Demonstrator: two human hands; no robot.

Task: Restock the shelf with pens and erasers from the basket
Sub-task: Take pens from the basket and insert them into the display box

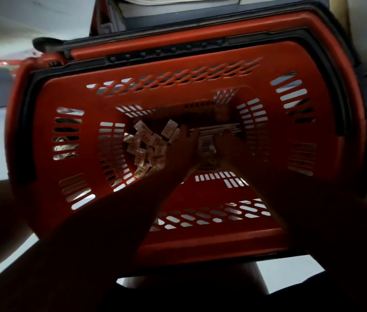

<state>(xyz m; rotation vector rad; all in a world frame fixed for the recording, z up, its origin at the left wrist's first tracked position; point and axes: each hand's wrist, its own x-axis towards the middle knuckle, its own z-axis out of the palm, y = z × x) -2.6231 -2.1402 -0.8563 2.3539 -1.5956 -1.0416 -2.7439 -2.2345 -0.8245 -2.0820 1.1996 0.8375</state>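
Head view: wrapped white erasers heaped in red basket; pens alongside.

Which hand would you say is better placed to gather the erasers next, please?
Probably the left hand: it lies right beside the eraser pile in the basket, while the right hand rests over the pens.

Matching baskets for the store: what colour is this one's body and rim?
Red basket with black rim, head view.
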